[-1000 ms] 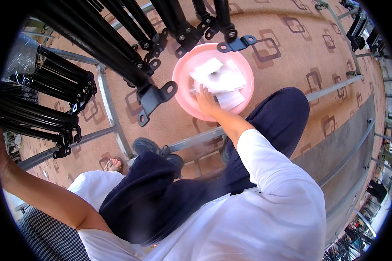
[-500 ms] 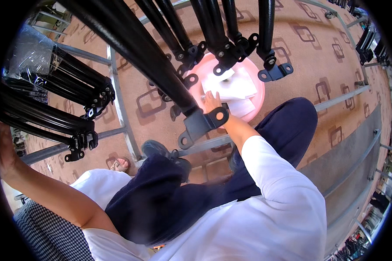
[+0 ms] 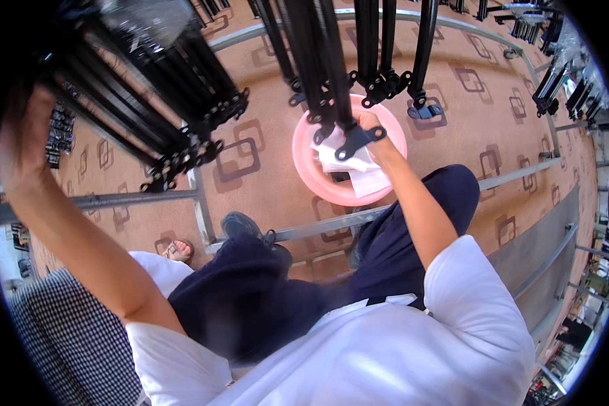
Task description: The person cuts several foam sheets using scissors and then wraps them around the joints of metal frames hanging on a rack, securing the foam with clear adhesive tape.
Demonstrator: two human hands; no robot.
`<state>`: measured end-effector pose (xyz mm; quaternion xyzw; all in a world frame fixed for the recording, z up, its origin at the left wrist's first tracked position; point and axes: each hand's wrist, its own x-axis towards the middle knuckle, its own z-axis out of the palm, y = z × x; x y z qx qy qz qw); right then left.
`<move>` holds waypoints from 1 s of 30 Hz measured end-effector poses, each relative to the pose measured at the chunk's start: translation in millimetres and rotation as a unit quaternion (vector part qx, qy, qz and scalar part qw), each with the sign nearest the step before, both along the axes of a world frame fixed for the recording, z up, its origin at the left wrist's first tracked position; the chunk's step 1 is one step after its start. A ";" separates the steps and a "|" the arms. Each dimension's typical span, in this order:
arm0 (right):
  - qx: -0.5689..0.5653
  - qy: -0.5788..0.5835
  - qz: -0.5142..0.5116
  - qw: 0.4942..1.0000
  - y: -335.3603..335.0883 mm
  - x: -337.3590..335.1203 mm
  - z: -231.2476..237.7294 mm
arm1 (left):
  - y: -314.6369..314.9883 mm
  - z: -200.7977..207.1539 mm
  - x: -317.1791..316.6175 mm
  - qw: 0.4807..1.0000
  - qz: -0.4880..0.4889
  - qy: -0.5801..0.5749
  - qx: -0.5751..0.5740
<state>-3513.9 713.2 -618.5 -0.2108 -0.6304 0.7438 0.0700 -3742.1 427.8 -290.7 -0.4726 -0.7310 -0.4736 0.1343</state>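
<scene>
At the far left my left hand (image 3: 26,139) is raised beside the upper ends of a hanging row of black metal tubes (image 3: 108,101); its fingers are smeared by motion. My right hand (image 3: 373,127) is over a pink plastic basin (image 3: 303,169) holding white papers (image 3: 350,161). A black tube with a flat two-holed bracket (image 3: 361,139) hangs in front of that hand and covers part of its fingers. I cannot make out whether the hand grips anything. More black tubes (image 3: 369,40) with jointed ends hang above the basin.
A grey metal frame bar (image 3: 318,225) runs between my knees and the basin. Patterned carpet (image 3: 250,172) lies below. A sandalled foot (image 3: 179,250) and a checked cloth (image 3: 61,325) are at left. More tubes hang on racks at far right (image 3: 548,91).
My left hand has moved upward, and the left row of tubes has shifted up and right. The large foreground tube has swung away. My right hand has moved right and slightly up over the basin.
</scene>
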 end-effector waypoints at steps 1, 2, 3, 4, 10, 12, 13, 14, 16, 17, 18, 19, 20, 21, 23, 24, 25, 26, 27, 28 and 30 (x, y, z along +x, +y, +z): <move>-0.007 0.037 0.065 0.997 -9.5 10.1 36.8 | -12.4 -4.6 -10.3 0.997 0.037 0.067 -0.033; 0.059 -0.015 0.129 0.990 -16.9 19.0 78.4 | -16.7 -8.0 -16.3 0.995 0.041 0.079 -0.041; 0.083 -0.004 0.163 0.983 -24.8 24.1 108.7 | -20.3 -9.3 -21.0 0.993 0.046 0.094 -0.049; 0.106 0.006 0.198 0.974 -34.2 29.2 133.4 | -21.8 -11.0 -23.4 0.998 0.022 0.053 -0.032; 0.301 0.164 0.272 0.899 -100.1 53.3 282.8 | 11.8 13.4 55.1 0.987 0.087 -0.017 0.137; 0.320 0.254 0.194 0.892 -114.3 37.4 313.4 | -4.8 33.1 95.3 0.985 0.112 0.125 0.039; 0.320 0.281 0.184 0.886 -123.3 28.4 323.2 | -12.4 36.4 118.4 0.996 0.037 0.062 -0.051; 0.314 0.302 0.178 0.882 -131.0 16.0 326.8 | -16.8 33.3 139.1 0.989 -0.034 -0.009 -0.146; 0.319 0.310 0.174 0.878 -144.5 -2.2 334.6 | -16.2 7.8 160.8 0.985 -0.057 -0.121 -0.105; 0.332 0.293 0.178 0.879 -148.7 -11.5 334.5 | -20.5 1.2 154.9 0.979 -0.021 -0.163 -0.118; 0.344 0.275 0.180 0.879 -149.7 -22.7 332.9 | -24.0 -2.1 144.8 0.970 0.014 -0.206 -0.130; 0.412 0.232 0.184 0.862 -144.3 -36.7 326.8 | -25.4 -7.7 135.3 0.958 0.041 -0.248 -0.139; 0.473 0.191 0.192 0.838 -140.6 -50.6 322.2 | -30.3 -15.6 127.3 0.959 0.056 -0.264 -0.089; 0.467 0.158 0.173 0.853 -139.4 -58.6 323.9 | -34.9 -23.5 116.6 0.957 0.069 -0.277 -0.040; 0.454 0.085 0.125 0.878 -134.1 -68.0 327.1 | -32.0 -38.7 96.2 0.964 0.072 -0.247 0.063; 0.489 0.140 0.070 0.858 -135.0 -67.9 326.4 | -27.2 -45.2 88.5 0.970 0.068 -0.202 0.117; 0.520 0.193 0.015 0.832 -135.6 -66.7 323.8 | -21.8 -47.6 80.8 0.968 0.051 -0.197 0.149; 0.548 0.242 -0.040 0.800 -135.9 -65.8 321.6 | -16.2 -49.3 74.7 0.964 0.033 -0.191 0.180; 0.593 0.343 -0.091 0.722 -135.4 -69.3 321.0 | -11.8 -48.1 67.7 0.957 0.004 -0.222 0.189; 0.588 0.340 -0.066 0.731 -132.4 -73.9 320.6 | -8.7 -46.4 66.7 0.946 -0.020 -0.262 0.189; 0.575 0.334 -0.016 0.747 -126.5 -82.8 322.8 | -4.6 -43.3 68.0 0.916 -0.056 -0.353 0.179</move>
